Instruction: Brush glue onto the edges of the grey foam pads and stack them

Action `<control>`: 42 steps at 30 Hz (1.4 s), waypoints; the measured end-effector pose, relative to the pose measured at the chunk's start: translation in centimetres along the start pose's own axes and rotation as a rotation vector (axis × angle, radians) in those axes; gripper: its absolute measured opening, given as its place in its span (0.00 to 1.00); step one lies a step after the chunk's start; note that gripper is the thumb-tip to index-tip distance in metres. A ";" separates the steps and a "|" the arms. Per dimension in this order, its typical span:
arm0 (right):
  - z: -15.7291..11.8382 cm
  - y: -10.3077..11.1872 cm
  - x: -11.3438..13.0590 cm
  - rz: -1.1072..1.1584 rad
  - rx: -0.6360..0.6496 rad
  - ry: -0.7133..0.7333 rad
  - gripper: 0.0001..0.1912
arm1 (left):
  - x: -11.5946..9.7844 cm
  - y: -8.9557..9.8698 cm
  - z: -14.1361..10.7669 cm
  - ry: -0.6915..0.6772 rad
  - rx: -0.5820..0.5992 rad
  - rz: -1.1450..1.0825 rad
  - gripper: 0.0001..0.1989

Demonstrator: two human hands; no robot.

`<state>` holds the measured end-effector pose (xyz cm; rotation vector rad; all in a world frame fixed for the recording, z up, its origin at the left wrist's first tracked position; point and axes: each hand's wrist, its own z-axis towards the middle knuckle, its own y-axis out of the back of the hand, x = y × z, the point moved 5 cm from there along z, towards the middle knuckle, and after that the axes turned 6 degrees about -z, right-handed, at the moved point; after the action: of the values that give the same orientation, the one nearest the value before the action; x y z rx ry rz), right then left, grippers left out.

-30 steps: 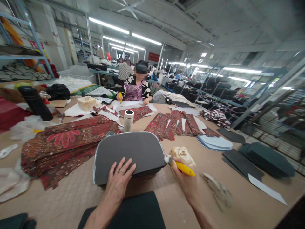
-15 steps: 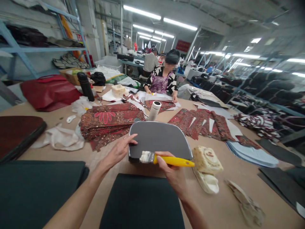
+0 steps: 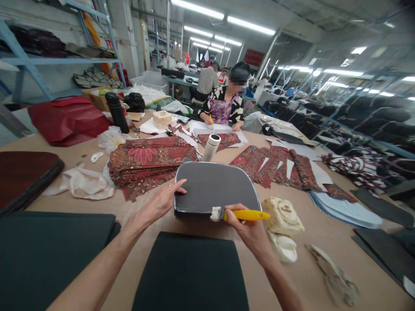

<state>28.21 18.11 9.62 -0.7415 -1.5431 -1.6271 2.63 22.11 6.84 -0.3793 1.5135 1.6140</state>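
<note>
A stack of grey, round-cornered panels point(image 3: 217, 185) with whitish edges stands in front of me. At its left edge is my left hand point(image 3: 162, 201), its extended fingers resting on the top panel. My right hand point(image 3: 251, 231) is closed round a yellow-handled paintbrush point(image 3: 249, 215). White paste coats its bristles, which lie against the panels' near edge, right of the middle. Just right of the stack sits a paste-crusted cream block-shaped container point(image 3: 282, 216), with a white lump point(image 3: 285, 248) below it. Nearest me lies a dark green sheet point(image 3: 191, 272).
Beyond the stack stands a white bottle point(image 3: 210, 149). Patterned red-brown pieces lie in a pile point(image 3: 152, 160) and a fanned row point(image 3: 269, 166). A co-worker point(image 3: 223, 103) sits across the table. Dark sheets point(image 3: 55, 250) are at left, a crumpled rag point(image 3: 333, 276) at right.
My right hand has moved the brush rightward along the near edge, where a thin white line now shows. My left hand stays at the left edge. The co-worker's pen hand has risen slightly.
</note>
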 end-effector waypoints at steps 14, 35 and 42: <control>-2.2 8.5 -3.5 0.022 -0.478 -0.201 0.17 | 0.2 0.1 0.5 0.046 0.027 0.039 0.27; -0.9 4.8 -2.7 0.128 -0.386 -0.214 0.22 | -4.5 -1.5 -0.1 -0.009 0.090 0.340 0.31; 0.3 8.9 -8.5 0.100 -0.407 -0.267 0.23 | -3.4 -2.2 0.2 -0.064 0.100 0.331 0.32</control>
<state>40.26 19.66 7.53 -1.2773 -1.3346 -1.8463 6.32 20.77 7.96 -0.0200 1.6649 1.7736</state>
